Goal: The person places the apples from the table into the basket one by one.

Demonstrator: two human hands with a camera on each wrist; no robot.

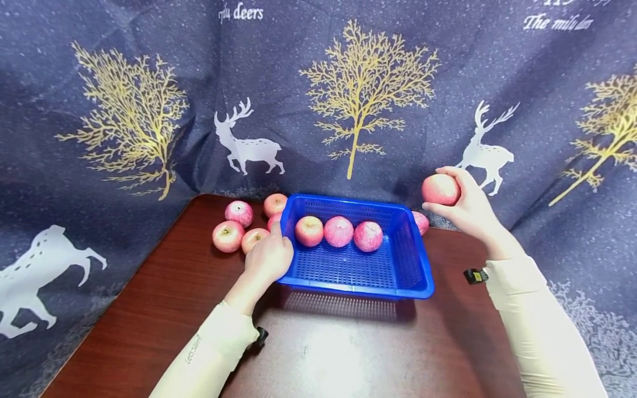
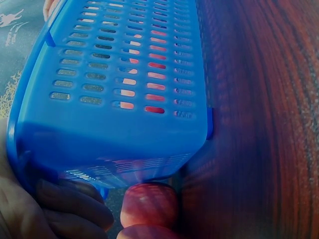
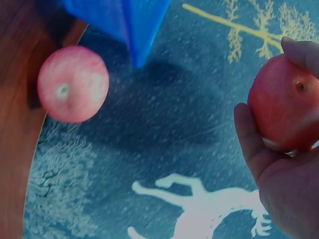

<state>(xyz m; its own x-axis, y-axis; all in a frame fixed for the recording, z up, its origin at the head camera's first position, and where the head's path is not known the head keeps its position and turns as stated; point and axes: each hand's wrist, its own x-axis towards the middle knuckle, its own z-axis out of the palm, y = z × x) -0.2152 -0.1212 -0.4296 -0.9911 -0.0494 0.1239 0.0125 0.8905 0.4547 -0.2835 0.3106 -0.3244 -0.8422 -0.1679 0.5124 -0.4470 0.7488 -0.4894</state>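
Observation:
A blue plastic basket [image 1: 348, 271] sits on the table with three apples in a row inside, one of them a red-pink apple [image 1: 339, 231] in the middle. My left hand [image 1: 271, 255] grips the basket's left rim; in the left wrist view its fingers [image 2: 75, 206] curl under that rim. Up to the right of the basket, my right hand [image 1: 465, 204] holds a pink-red apple [image 1: 440, 189] in the air between thumb and fingers. The right wrist view shows this held apple [image 3: 286, 104] too, its stem hollow visible.
Several apples, such as a pale red one [image 1: 228, 236], lie left of the basket, some partly hidden by my left hand. Another apple [image 1: 421, 222] rests beyond the basket's right side, near the table's back edge. A dark printed cloth [image 1: 298, 110] hangs behind the brown table [image 1: 149, 309].

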